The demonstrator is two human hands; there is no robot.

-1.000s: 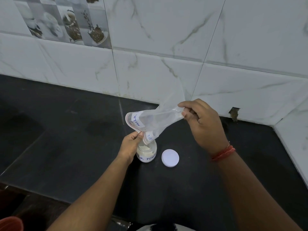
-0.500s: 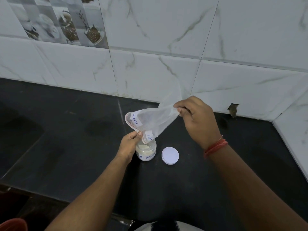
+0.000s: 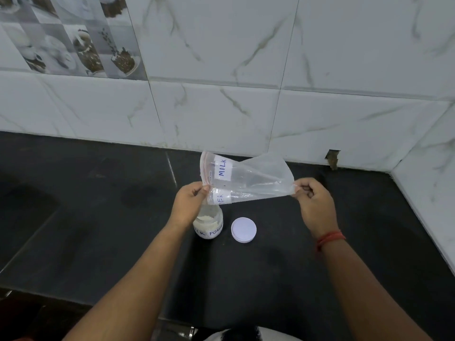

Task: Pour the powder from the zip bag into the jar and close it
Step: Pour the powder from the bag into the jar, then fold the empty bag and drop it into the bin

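A clear zip bag (image 3: 248, 179) labelled "MILK" is stretched nearly level between both hands, just above the jar. My left hand (image 3: 189, 204) pinches its zip mouth at the left. My right hand (image 3: 314, 201) pinches its bottom corner at the right. The bag looks almost empty. The small clear jar (image 3: 209, 226) stands on the black counter, uncapped, with pale powder inside and a handwritten label; my left hand hides part of its top. Its round white lid (image 3: 243, 229) lies flat on the counter just right of the jar.
The black stone counter (image 3: 98, 230) meets white marble-look wall tiles (image 3: 221, 119) at the back and at the right, forming a corner. A small hole (image 3: 332, 158) shows in the wall's base at the right. The counter's front edge runs along the lower left.
My right hand lowered the bag's bottom end and pulled it rightward, so the bag went from tipped steeply over the jar to stretched almost level. The mouth rose slightly off the jar.
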